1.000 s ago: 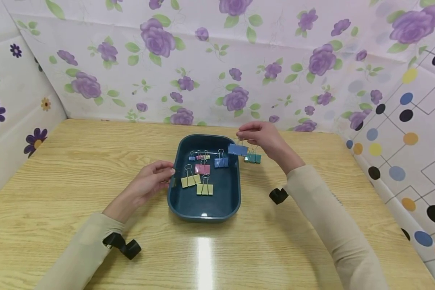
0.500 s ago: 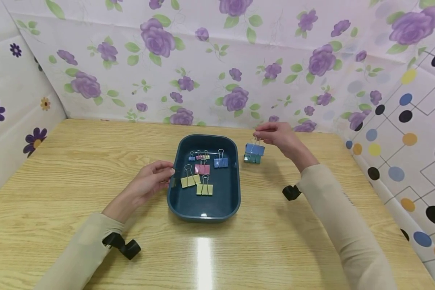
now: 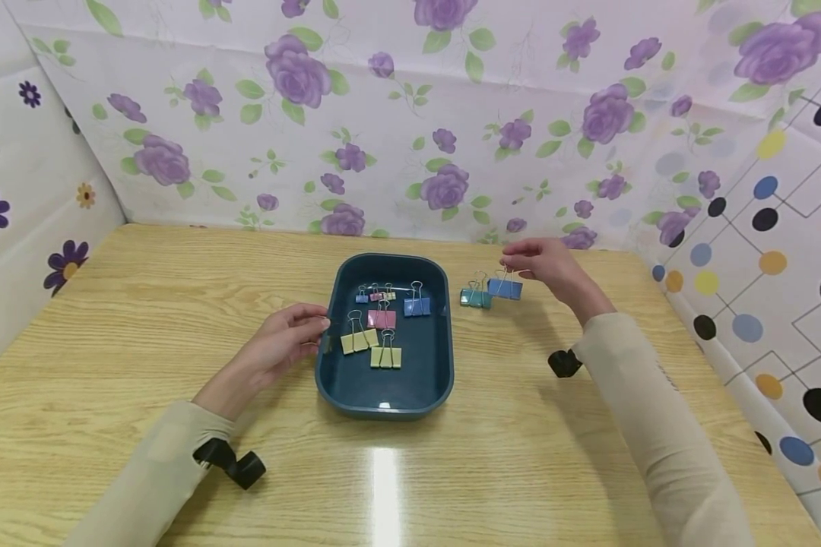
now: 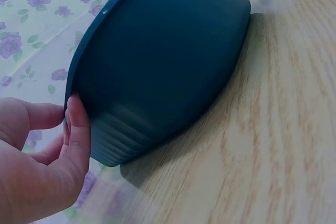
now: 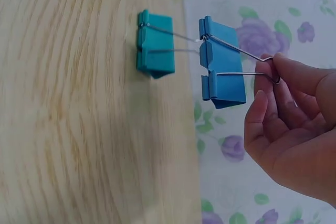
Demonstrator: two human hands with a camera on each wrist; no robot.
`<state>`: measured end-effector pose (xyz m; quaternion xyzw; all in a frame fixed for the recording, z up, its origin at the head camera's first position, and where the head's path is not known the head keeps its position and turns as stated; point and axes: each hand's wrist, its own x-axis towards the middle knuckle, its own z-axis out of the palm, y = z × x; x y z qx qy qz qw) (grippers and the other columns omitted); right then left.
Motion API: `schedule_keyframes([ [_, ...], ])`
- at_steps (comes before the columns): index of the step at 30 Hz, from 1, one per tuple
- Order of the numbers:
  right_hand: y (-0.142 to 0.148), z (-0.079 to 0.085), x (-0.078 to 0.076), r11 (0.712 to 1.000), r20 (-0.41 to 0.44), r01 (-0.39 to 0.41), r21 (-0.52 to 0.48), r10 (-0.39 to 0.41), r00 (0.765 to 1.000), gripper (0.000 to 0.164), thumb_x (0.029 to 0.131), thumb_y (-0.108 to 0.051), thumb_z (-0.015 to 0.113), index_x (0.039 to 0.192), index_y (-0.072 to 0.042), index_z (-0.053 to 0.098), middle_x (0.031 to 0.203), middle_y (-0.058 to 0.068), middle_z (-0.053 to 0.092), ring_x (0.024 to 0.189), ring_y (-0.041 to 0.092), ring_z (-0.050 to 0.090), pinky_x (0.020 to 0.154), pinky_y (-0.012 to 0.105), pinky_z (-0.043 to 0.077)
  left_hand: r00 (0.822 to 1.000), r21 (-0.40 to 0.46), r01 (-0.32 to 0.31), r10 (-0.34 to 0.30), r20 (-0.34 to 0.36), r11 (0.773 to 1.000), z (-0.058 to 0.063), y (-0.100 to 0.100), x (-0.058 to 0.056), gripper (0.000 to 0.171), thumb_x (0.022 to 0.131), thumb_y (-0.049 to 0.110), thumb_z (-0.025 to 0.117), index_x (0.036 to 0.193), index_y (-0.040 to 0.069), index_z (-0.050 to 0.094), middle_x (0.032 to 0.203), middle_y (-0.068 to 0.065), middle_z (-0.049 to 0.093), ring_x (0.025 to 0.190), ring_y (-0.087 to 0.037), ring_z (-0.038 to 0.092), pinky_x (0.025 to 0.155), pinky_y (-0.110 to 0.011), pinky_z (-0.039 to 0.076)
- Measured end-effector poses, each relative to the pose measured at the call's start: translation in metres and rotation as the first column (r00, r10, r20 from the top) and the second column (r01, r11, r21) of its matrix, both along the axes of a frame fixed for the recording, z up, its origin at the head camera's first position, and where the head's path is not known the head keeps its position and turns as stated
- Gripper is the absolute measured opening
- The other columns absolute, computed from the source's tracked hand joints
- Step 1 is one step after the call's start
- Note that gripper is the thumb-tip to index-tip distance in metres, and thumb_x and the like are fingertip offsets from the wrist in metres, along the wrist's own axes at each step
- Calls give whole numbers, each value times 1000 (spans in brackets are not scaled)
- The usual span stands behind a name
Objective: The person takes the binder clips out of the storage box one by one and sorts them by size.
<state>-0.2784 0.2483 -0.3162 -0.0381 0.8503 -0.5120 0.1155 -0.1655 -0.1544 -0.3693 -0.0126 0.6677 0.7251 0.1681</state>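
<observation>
My right hand (image 3: 543,266) pinches the wire handle of a blue binder clip (image 3: 505,289), its body hanging down. Right beside it, a teal binder clip (image 5: 156,44) sits on the table, right of the dark teal tray (image 3: 385,414). My left hand (image 3: 289,342) grips the tray's left rim between thumb and fingers, as the left wrist view (image 4: 50,150) shows. Inside the tray are a blue binder clip (image 3: 417,307), a pink binder clip (image 3: 381,319), two yellow ones, one of them a yellow binder clip (image 3: 386,357) in front, and several tiny clips (image 3: 376,297).
The wooden table (image 3: 492,456) extends around the tray. Behind it rises a purple-flowered sheet (image 3: 383,137), and a dotted sheet (image 3: 780,251) hangs at the right. A black wrist mount (image 3: 564,363) sticks out from the right sleeve.
My right hand has carried the blue binder clip rightward, from above the tray's right rim past the teal clip to its right side. The left hand and tray have stayed still.
</observation>
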Motion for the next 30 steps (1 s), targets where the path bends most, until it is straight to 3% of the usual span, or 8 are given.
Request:
schedule_keyframes([
  [10, 17, -21, -5, 997, 11, -17, 69, 16, 1000, 40, 98, -17, 59, 128, 8, 53, 121, 24, 59, 110, 33, 56, 99, 45, 43, 1000, 1, -5, 5, -2, 1000, -2, -2, -1, 44, 99, 9, 53, 134, -11, 36, 111, -12, 54, 84, -13, 57, 75, -24, 51],
  [18, 27, -31, -7, 995, 6, 7, 97, -7, 1000, 39, 99, -16, 58, 129, 8, 53, 118, 21, 60, 101, 24, 59, 95, 42, 46, 1000, -9, -10, 10, 6, 1000, -3, -1, -3, 41, 100, 9, 53, 134, -9, 38, 115, -16, 51, 85, -14, 56, 75, -24, 51],
  [30, 33, -41, -10, 995, 14, 29, 99, -31, 999, 41, 98, -18, 60, 129, 7, 53, 121, 21, 61, 106, 27, 58, 96, 43, 45, 1000, 5, -10, 10, -1, 1000, -2, -1, -1, 41, 99, 8, 53, 133, -10, 38, 112, -14, 53, 85, -14, 57, 75, -24, 51],
])
